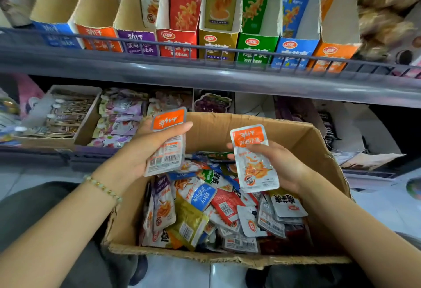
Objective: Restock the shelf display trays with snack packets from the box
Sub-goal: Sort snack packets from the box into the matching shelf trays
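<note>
Two orange-topped silver foil snack packets, one clasped in the left hand (145,148) and one in the right hand (282,164), are held above the brown cardboard box (319,141), presumably awaiting placement in the orange-fronted cardboard display tray (100,36).

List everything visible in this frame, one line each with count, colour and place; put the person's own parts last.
Cardboard box: one, brown, open, bottom centre.
Loose snack packets: many, mixed colours, piled inside the box.
Display trays: eight, blue, orange, purple, red, yellow, green, blue, orange, on the upper shelf.
Upper shelf rail: one, grey, across the middle.
Lower-shelf packets: many, purple and brownish, in trays at left.
Left packet: one, orange-topped, back facing the camera.
Right packet: one, orange-topped, front showing.
Bracelet: one, pale beads, left wrist.
Left hand: holds the left packet.
Right hand: holds the right packet.
</note>
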The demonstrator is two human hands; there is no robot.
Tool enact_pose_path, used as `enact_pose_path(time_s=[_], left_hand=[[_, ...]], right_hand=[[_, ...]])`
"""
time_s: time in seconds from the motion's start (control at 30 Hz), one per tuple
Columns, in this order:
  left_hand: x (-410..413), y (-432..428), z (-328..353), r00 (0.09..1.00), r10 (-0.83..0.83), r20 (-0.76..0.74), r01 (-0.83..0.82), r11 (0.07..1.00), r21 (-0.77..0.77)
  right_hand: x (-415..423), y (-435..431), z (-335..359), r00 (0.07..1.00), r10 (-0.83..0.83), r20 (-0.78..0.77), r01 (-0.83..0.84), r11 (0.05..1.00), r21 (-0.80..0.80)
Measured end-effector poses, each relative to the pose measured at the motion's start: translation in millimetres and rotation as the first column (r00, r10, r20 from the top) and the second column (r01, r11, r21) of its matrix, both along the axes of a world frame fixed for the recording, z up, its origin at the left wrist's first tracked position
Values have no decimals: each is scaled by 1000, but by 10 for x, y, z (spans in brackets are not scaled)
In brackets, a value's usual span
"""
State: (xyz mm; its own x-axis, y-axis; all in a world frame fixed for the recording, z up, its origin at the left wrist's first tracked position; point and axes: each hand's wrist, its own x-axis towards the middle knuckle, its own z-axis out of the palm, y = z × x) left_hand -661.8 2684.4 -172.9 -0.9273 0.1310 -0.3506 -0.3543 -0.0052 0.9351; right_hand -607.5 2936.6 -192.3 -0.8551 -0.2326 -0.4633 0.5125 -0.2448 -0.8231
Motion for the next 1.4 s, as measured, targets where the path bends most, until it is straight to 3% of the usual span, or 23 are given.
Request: enact_pose_path(time_s=[0.13, 0.33, 0.43, 0.57, 0.7, 0.8, 0.93, 1.03, 1.07, 1.17, 1.23, 1.3, 1.4], left_hand=[[10, -51, 92, 996, 48, -70, -51, 998, -44], [126, 27, 34, 992, -61, -109, 58, 998, -26], [151, 4, 70, 997, -44, -59, 49, 995, 83], [149, -72, 183, 988, -144, 59, 127, 966, 225], [156, -188, 273, 982, -161, 95, 124, 942, 313], [156, -275, 229, 978, -184, 100, 141, 931, 337], [124, -439, 141, 988, -120, 99, 82, 942, 325], [95, -551, 162, 986, -164, 15, 143, 898, 417], [88, -592, 178, 986, -168, -6, 154, 886, 437], [72, -676, 199, 986, -166, -30, 162, 883, 440], [78, -711, 188, 982, -186, -39, 185, 885, 427], [81, -732, 171, 978, -206, -40, 204, 884, 421], [70, -749, 156, 980, -196, -31, 190, 880, 436]], right_hand=[[29, -166, 74, 985, -106, -134, 128, 978, 165], [-63, -656, 210, 969, -138, -204, 156, 985, 74], [-125, -1033, 197, 960, -105, -261, 137, 985, 106], [-162, -1410, 175, 944, -126, -306, 174, 975, 135], [-191, -1613, 111, 923, -32, -383, 184, 912, 367], [-182, -1683, 106, 879, 64, -473, 180, 873, 453], [-272, -1490, 14, 908, -11, -418, 164, 929, 333], [-404, -1120, -230, 944, 49, -327, 102, 899, 427], [-422, -1005, -313, 950, 162, -267, -2, 858, 513], [-392, -781, -616, 843, 538, -29, -335, 565, 754], [-322, -780, -747, 802, 592, 83, -426, 469, 773], [-253, -803, -811, 819, 573, 29, -364, 480, 798], [-162, -770, -840, 829, 558, -43, -345, 569, 746]])
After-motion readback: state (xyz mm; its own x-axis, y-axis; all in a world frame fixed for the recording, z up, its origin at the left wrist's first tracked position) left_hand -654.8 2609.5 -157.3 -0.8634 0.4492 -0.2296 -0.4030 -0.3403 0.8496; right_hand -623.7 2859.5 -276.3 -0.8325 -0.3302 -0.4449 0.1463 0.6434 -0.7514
